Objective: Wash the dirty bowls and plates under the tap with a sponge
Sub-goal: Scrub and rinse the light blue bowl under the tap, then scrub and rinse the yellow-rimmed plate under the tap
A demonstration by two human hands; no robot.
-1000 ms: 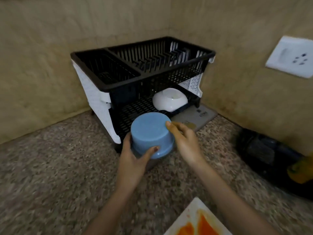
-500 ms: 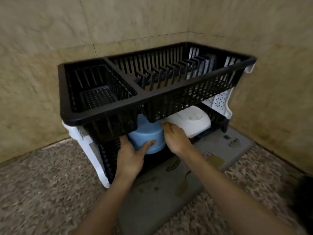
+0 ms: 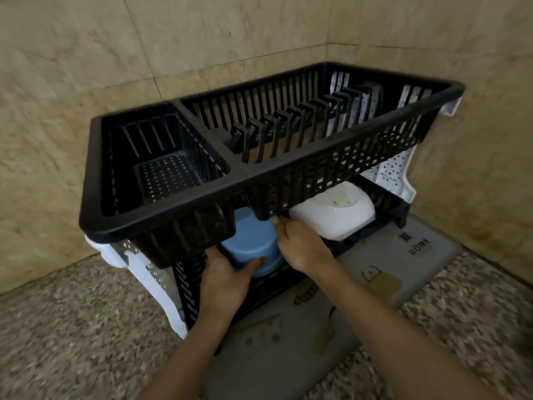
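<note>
A blue bowl (image 3: 251, 244) sits upside down on the lower shelf of a black two-tier dish rack (image 3: 259, 186). My left hand (image 3: 223, 274) grips its left side, thumb across the front. My right hand (image 3: 301, 245) holds its right side, fingers curled against the wall under the upper tray. A white bowl (image 3: 334, 216) lies upside down on the same shelf, just right of the blue one. The upper tray hides the blue bowl's top.
The rack stands in a corner of beige tiled walls on a speckled stone counter (image 3: 72, 327). A grey drying mat (image 3: 398, 255) lies under and in front of it. The upper tray's plate slots and left compartment hold nothing.
Both hands have carried the blue bowl from the counter's open space in under the upper tray onto the lower shelf. The view has moved closer to the rack.
</note>
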